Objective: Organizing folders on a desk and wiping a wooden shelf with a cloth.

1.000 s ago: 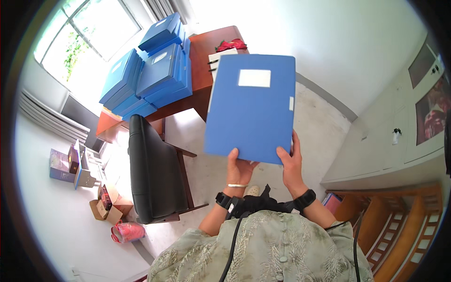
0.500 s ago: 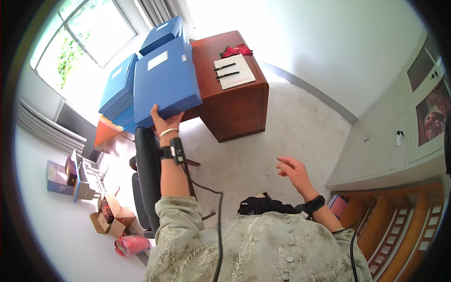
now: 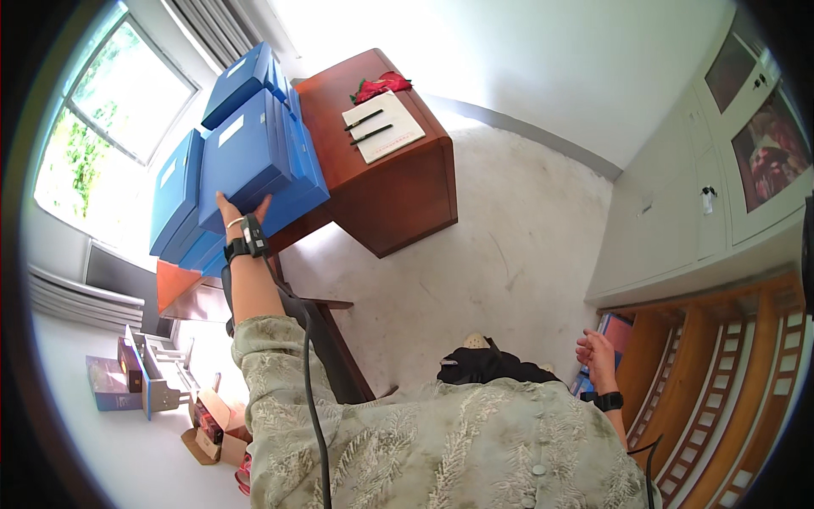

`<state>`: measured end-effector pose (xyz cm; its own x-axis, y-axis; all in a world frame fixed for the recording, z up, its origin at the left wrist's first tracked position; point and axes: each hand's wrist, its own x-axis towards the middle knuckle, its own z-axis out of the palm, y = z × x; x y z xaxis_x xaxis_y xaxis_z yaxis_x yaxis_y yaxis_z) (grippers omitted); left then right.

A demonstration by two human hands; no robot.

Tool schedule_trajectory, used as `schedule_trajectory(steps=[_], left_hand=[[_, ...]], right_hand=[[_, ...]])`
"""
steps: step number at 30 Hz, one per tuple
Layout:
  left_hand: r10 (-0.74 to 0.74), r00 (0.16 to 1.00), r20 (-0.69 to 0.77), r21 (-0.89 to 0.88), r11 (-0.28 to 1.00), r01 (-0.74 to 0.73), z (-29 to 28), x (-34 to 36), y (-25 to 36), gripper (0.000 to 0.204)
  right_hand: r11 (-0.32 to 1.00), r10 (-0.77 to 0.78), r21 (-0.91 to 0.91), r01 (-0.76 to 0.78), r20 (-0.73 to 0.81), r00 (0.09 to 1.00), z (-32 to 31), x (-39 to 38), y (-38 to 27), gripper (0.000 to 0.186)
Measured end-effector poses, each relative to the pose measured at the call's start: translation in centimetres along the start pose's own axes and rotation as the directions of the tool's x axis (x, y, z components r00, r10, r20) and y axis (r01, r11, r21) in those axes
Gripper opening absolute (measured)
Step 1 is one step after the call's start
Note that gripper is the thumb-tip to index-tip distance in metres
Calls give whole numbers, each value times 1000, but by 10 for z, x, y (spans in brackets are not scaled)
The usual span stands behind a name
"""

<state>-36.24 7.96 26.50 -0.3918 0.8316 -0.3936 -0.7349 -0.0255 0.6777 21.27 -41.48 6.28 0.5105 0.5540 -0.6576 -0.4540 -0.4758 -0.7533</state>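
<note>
My left hand (image 3: 243, 219) grips the near edge of a blue file box (image 3: 246, 153) with a pale label. Thumb on top and fingers at the side, it reaches out over the desk; its underside fingers are partly hidden. The box lies on a stack of other blue file boxes (image 3: 303, 182). Beside it on the left is another stack with a blue file box (image 3: 175, 191) on top, and behind it one more blue file box (image 3: 237, 85). My right hand (image 3: 598, 360) hangs low at my right side, fingers loosely bent and apart, holding nothing.
The reddish-brown desk (image 3: 398, 195) bears a white paper pad (image 3: 394, 140), two black pens (image 3: 370, 132) and a red cloth item (image 3: 381, 86). A dark chair (image 3: 331, 356) stands below my left arm. Grey cabinets (image 3: 653, 220) and a wooden rack (image 3: 678, 356) are on the right.
The file box in my left hand has moved back and down onto the stack. My right hand has dropped toward my right side. The view has shifted, so the desk appears further left.
</note>
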Motion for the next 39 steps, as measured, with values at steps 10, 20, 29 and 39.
schedule_trajectory(steps=[10,20,29,39], left_hand=[[168,978,124,289,937,-198,-6,74,6,60],[439,873,213,974,-24,-225,-95,204,-29,54],[-788,615,-25,600,481,640,-182,10,-364,39],[-783,566,-259,834,115,540,-169,-299,-575,55]], right_hand=[[991,71,-117,-71,-7,997,-1,-35,13,32],[947,148,-281,-154,-42,988,-28,-26,37,31],[964,175,-213,-162,43,984,-60,17,55,32],[936,151,-313,-161,-57,987,-157,73,116,36]])
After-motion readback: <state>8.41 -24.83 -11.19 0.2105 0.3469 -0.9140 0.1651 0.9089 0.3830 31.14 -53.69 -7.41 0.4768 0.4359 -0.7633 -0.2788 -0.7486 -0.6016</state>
